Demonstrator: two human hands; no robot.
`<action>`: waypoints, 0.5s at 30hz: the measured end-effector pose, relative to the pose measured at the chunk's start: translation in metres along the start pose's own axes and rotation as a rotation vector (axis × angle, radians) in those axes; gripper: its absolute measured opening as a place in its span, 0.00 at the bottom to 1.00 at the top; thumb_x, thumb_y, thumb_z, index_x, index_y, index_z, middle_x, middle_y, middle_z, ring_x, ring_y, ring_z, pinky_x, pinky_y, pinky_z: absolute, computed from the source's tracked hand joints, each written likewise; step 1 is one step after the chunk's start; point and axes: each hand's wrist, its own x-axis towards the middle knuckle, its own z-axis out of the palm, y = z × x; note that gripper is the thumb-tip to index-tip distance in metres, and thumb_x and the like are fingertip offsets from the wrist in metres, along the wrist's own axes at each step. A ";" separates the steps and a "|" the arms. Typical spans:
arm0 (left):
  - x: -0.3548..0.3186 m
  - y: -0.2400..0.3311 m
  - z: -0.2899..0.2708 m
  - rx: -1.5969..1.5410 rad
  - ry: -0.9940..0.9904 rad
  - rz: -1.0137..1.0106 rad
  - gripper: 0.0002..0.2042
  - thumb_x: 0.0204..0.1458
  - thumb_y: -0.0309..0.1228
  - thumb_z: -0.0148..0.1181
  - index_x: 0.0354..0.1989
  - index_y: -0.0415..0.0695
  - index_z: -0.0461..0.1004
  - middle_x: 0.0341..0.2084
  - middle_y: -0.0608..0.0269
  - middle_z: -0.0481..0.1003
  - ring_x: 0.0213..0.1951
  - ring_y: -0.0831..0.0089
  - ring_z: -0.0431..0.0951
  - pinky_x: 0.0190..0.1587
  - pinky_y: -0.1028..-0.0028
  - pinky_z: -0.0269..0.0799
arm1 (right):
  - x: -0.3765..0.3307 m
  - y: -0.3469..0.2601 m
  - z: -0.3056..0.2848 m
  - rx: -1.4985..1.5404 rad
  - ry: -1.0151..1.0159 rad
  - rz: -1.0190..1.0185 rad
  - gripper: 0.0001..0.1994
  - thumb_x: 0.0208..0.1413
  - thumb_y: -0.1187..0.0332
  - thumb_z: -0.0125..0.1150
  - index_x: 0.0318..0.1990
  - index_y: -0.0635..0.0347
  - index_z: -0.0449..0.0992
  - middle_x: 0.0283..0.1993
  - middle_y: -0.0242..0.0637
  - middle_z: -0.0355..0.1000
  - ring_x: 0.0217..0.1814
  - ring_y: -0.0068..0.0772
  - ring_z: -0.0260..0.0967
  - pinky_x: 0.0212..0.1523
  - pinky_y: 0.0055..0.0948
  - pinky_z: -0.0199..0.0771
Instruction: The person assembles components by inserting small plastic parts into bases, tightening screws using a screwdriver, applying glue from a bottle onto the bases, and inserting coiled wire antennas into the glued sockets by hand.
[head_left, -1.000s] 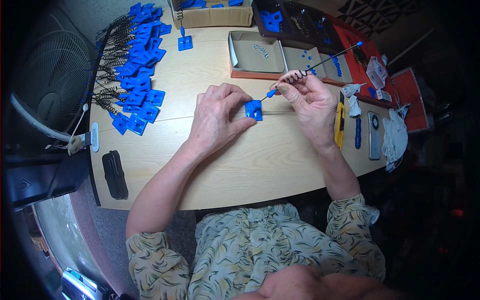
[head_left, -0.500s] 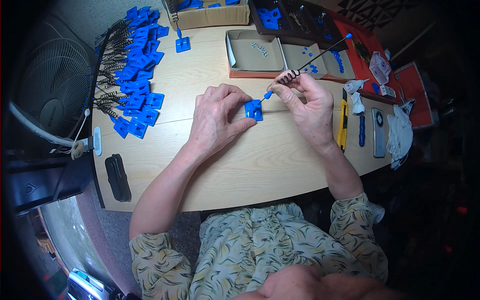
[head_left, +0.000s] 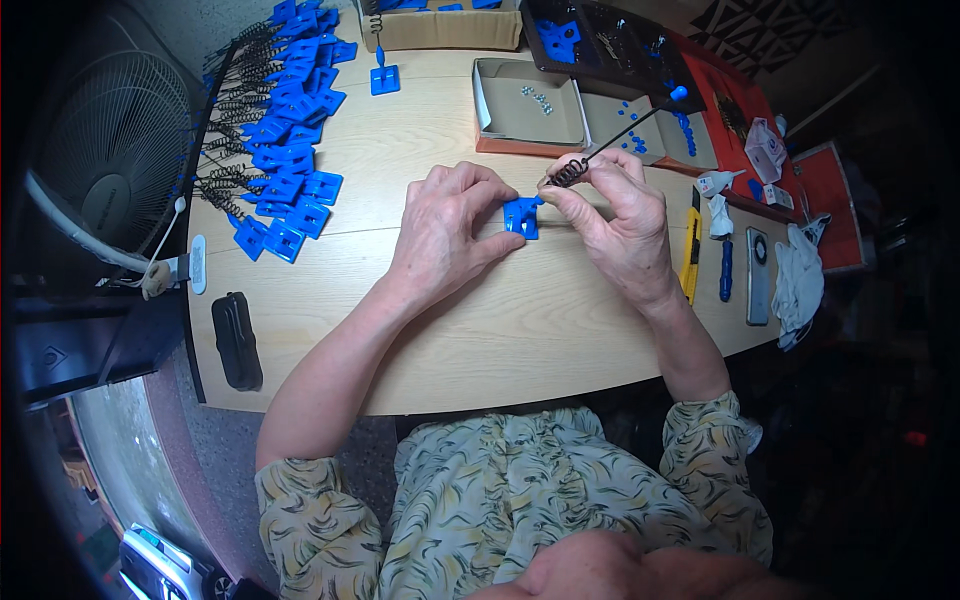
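Note:
Between the thumb and index finger of my left hand [head_left: 445, 228] is a small blue plastic clip-like base [head_left: 521, 219], held just above or on the tabletop. My right hand [head_left: 628, 222] pinches a dark coiled spring wire [head_left: 569, 174] at its coil. From the coil a straight rod runs up to the right, ending in a blue ball tip [head_left: 679, 93]. The wire's lower end is close to the base's upper right edge; my fingers partly hide it, and I cannot tell whether they are joined.
On the left lies a pile of blue bases with springs [head_left: 290, 130], beside a fan [head_left: 105, 190]. One finished-looking piece [head_left: 384, 79] lies farther back. Cardboard trays [head_left: 530, 145] hold small parts. At right are a yellow cutter [head_left: 691, 255], a blue-handled screwdriver [head_left: 726, 268], a phone [head_left: 758, 280] and gloves [head_left: 798, 280].
My right hand has brought the wire's lower end closer to the blue base. The base looks tilted differently in my left hand. The whole view has shifted slightly.

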 end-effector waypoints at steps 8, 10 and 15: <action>-0.001 -0.004 0.003 0.014 0.029 0.030 0.20 0.41 0.37 0.77 0.43 0.47 0.82 0.44 0.63 0.77 0.47 0.63 0.74 0.52 0.62 0.66 | -0.003 -0.004 0.002 -0.021 0.027 0.060 0.09 0.51 0.70 0.74 0.37 0.62 0.81 0.36 0.35 0.80 0.46 0.40 0.73 0.50 0.37 0.71; -0.001 -0.004 0.003 0.017 0.022 0.029 0.20 0.40 0.37 0.77 0.43 0.47 0.82 0.44 0.63 0.77 0.47 0.63 0.74 0.52 0.62 0.66 | -0.003 -0.002 0.002 -0.028 0.023 0.065 0.09 0.51 0.70 0.74 0.37 0.62 0.81 0.36 0.35 0.80 0.46 0.40 0.73 0.48 0.36 0.72; 0.000 -0.003 0.002 0.019 0.019 0.029 0.20 0.40 0.37 0.77 0.43 0.47 0.82 0.44 0.64 0.77 0.47 0.63 0.74 0.52 0.62 0.66 | -0.005 -0.003 0.003 -0.017 0.043 0.049 0.08 0.51 0.72 0.74 0.37 0.62 0.81 0.36 0.35 0.80 0.44 0.39 0.72 0.49 0.37 0.71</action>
